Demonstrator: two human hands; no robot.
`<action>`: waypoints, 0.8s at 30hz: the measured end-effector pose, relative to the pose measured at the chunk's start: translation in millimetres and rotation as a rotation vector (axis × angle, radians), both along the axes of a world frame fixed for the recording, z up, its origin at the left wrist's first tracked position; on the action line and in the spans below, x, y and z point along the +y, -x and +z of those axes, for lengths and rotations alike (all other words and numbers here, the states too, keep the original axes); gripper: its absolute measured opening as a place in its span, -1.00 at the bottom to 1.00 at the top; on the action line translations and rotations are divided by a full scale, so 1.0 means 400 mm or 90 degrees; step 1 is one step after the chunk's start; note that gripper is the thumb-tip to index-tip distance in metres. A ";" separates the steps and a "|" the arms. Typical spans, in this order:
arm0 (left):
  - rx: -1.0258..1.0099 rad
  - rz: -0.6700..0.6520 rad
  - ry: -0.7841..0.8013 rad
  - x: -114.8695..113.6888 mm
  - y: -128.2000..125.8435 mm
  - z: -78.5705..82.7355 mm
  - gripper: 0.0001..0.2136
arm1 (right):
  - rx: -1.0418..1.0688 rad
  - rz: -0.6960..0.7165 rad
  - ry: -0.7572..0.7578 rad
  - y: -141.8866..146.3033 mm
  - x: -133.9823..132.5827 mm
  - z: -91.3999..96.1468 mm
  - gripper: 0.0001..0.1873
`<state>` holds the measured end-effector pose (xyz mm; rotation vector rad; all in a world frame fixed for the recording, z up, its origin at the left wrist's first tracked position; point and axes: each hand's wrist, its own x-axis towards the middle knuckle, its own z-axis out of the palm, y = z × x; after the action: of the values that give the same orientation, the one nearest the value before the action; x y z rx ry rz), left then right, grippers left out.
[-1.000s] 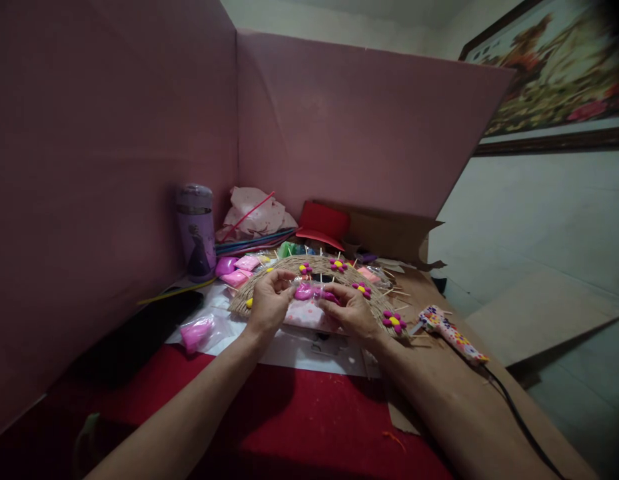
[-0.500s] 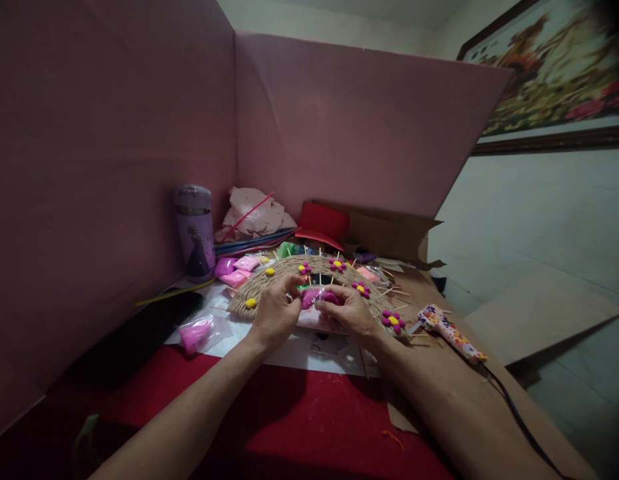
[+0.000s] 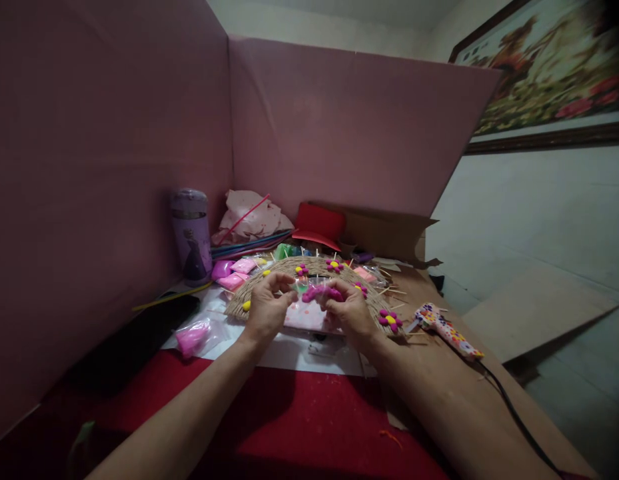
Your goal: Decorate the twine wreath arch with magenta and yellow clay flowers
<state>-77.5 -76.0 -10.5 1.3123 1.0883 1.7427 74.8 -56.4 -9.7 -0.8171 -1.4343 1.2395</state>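
Note:
A clear plastic bag with magenta clay (image 3: pixel 321 292) inside is stretched between my two hands above the table. My left hand (image 3: pixel 267 305) pinches its left edge between thumb and fingertips. At the clay's right end, my right hand (image 3: pixel 355 312) grips the bag with thumb and curled fingers. Behind them lies a twine-wrapped arch (image 3: pixel 249 290) with short sticks poking out, partly covered by my hands. Magenta clay flowers with yellow centres, such as this flower (image 3: pixel 390 320), and plain yellow pieces (image 3: pixel 246 306) sit on it. Beneath my hands is a pale pink sheet (image 3: pixel 309 316).
A floral glue gun (image 3: pixel 448 331) with a black cord lies on cardboard at right. Bagged pink clay (image 3: pixel 192 339) rests at left on white paper, near a purple tumbler (image 3: pixel 191 240). Further back are a red pouch (image 3: pixel 319 223), more clay packets and pink panels (image 3: pixel 349 127).
My hands have drawn slightly apart, and the bagged clay between them now looks longer and thinner. More of the pale pink sheet shows below. The whole view has shifted a little.

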 end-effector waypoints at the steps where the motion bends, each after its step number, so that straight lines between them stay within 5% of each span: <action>1: -0.035 -0.003 0.015 0.001 0.001 0.001 -0.83 | 0.020 -0.011 0.030 0.000 0.003 -0.003 -0.78; 6: -0.119 -0.005 0.070 0.007 0.007 0.002 -0.77 | 0.089 -0.044 0.093 -0.005 0.025 -0.020 -0.71; 11: -0.170 -0.006 0.098 0.014 0.014 0.003 -0.69 | 0.063 -0.027 0.058 -0.011 0.027 -0.017 -0.71; 18: -0.177 -0.197 0.253 -0.009 0.008 0.013 -0.70 | 0.021 -0.067 -0.045 -0.001 0.022 -0.019 -0.79; 24: -0.175 -0.077 0.233 0.002 0.015 0.007 -0.73 | -0.037 0.010 -0.062 -0.001 0.009 -0.013 -0.79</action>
<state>-83.3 -75.1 -7.9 0.8681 1.0810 1.4942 75.4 -53.0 -15.0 -0.7832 -1.5387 1.1567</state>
